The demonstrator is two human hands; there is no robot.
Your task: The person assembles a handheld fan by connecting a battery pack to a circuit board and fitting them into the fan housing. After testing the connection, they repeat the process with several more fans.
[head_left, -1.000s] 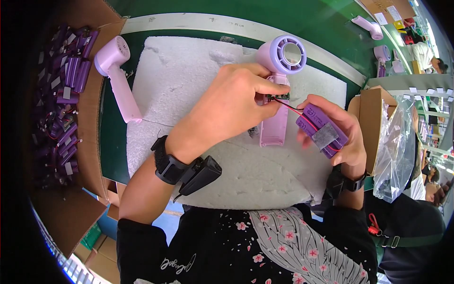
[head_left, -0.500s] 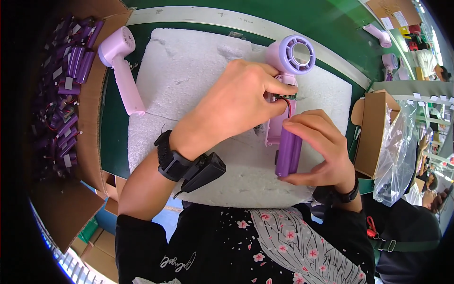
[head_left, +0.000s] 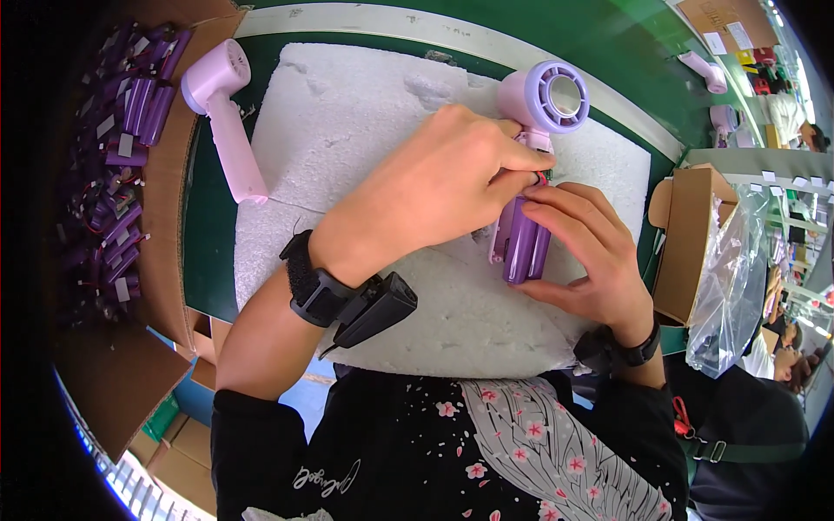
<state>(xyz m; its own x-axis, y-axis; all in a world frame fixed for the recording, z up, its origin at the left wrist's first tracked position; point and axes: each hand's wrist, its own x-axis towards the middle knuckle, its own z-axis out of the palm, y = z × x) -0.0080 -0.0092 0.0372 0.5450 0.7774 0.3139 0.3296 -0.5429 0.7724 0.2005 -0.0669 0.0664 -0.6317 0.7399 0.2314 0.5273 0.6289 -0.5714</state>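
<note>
From my end, the right hand point(head_left: 599, 252) grips the purple pack point(head_left: 526, 243), fingers over its far end and thumb at its near end. The left hand point(head_left: 460, 174) is closed on the fan point(head_left: 558, 97) at the top of the handle; what exactly its fingertips pinch is hidden from me. A red wire point(head_left: 541, 178) shows just beside them.

The relation I read closely is pack to handle. The pack lies over the pink handle, long axis pointing away from the body, nearly in line with it, a strip of handle showing along the pack's left side. I cannot tell whether it sits down inside or rides above. It is left of the right palm, which is nearer; the left fingertips are close past its far end. White foam point(head_left: 391, 321) lies underneath.
</note>
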